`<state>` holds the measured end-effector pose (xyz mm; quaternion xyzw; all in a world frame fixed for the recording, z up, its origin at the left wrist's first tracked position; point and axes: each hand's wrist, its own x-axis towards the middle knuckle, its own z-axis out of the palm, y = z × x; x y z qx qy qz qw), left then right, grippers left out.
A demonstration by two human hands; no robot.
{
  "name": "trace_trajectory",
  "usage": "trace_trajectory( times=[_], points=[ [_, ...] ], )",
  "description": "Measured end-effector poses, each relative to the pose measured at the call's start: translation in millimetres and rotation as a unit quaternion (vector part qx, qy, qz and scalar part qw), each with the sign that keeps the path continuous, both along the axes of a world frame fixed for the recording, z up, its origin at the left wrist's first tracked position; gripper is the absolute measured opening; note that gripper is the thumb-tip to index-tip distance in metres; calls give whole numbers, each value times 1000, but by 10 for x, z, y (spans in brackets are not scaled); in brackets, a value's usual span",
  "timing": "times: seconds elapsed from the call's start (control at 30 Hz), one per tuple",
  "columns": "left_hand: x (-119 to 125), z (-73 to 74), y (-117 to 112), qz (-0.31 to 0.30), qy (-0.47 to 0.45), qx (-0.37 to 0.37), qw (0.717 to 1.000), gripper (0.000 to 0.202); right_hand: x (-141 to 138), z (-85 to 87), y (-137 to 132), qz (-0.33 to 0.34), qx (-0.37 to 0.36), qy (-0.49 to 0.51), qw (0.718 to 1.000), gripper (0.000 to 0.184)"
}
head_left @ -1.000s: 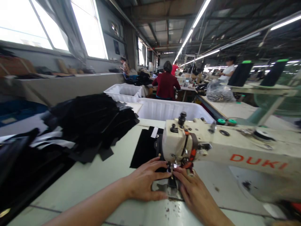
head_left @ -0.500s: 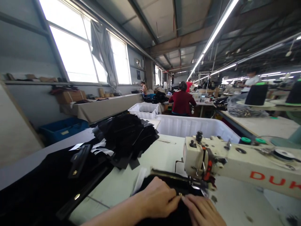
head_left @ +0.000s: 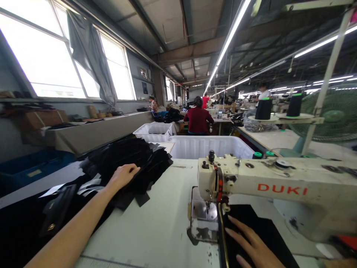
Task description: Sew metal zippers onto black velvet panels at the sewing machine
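Note:
My left hand (head_left: 122,177) reaches over the pile of black fabric pieces (head_left: 152,160) left of the machine, its fingers curled closed at a black fabric piece on the pile; the fingertips are partly hidden. My right hand (head_left: 248,240) lies with fingers spread on a black fabric panel (head_left: 262,223) that has a zipper with gold teeth (head_left: 223,234) along its left edge. The panel lies beside the metal needle plate, under the arm of the white sewing machine (head_left: 251,178).
Behind the machine stands a large white plastic bin (head_left: 209,145), with a smaller white bin (head_left: 153,130) to its left. Black fabric with gold hardware (head_left: 51,226) lies on the left. Thread cones (head_left: 263,109) and a green fan (head_left: 334,115) are at right. A person in dark red (head_left: 198,119) sits farther back.
My left hand has left the zippered panel and moved left to the pile. The panel now lies to the right of the needle plate, under my right hand. The view has swung right.

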<state>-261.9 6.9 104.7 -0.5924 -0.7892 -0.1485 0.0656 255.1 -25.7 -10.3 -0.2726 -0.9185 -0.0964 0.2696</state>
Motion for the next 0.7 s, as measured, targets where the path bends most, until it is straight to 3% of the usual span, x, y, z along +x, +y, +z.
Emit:
trace_trajectory(
  times=[0.13, 0.23, 0.37, 0.47, 0.57, 0.7],
  points=[
    [18, 90, -182, -49, -11, 44, 998, 34, -153, 75, 53, 32, -17, -20, 999, 62],
    [216, -12, -293, -85, 3, 66, 994, 39, -227, 16, 71, 36, -59, -23, 997, 57],
    [379, -241, -228, -21, 27, 85, 996, 39, -244, -26, 46, 20, -87, -17, 996, 49],
    [299, -316, -101, 7, 25, 49, 998, 30, -239, -13, 26, 18, -87, -19, 996, 49],
    [69, -236, -27, 11, -4, 16, 1000, 26, -237, -1, 18, 15, -92, -25, 995, 51],
    [-245, 7, -83, -8, -54, 31, 998, 39, -235, -2, 14, 5, -104, -36, 994, 50]
  ],
)
